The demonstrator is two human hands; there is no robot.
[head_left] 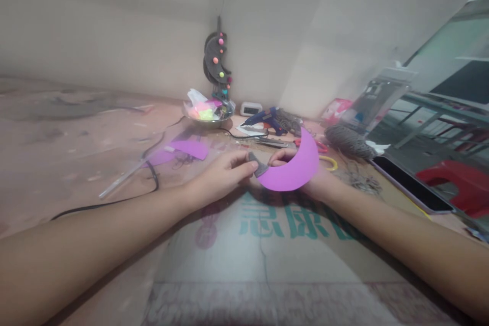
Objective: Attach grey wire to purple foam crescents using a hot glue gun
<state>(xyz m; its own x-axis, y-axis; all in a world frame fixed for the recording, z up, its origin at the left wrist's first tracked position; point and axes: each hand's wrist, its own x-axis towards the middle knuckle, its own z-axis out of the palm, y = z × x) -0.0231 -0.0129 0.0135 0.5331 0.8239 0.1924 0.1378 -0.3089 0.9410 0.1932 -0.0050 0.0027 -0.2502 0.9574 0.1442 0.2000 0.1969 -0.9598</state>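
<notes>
My right hand (pixel 301 173) holds a purple crescent-shaped foam piece (pixel 298 165) upright over a sheet of cardboard (pixel 267 244); the crescent hides most of its fingers. My left hand (pixel 221 175) pinches a small grey piece (pixel 256 164) against the lower tip of the crescent. Both hands meet at the middle of the table.
A glue gun (pixel 267 119) and scissors (pixel 305 143) lie behind the hands. A bowl of bright scraps (pixel 208 112), a dark crescent decoration (pixel 217 61), grey yarn (pixel 349 142), a phone (pixel 410 183) and a black cable (pixel 126 196) surround them. More purple foam (pixel 191 148) lies at the left.
</notes>
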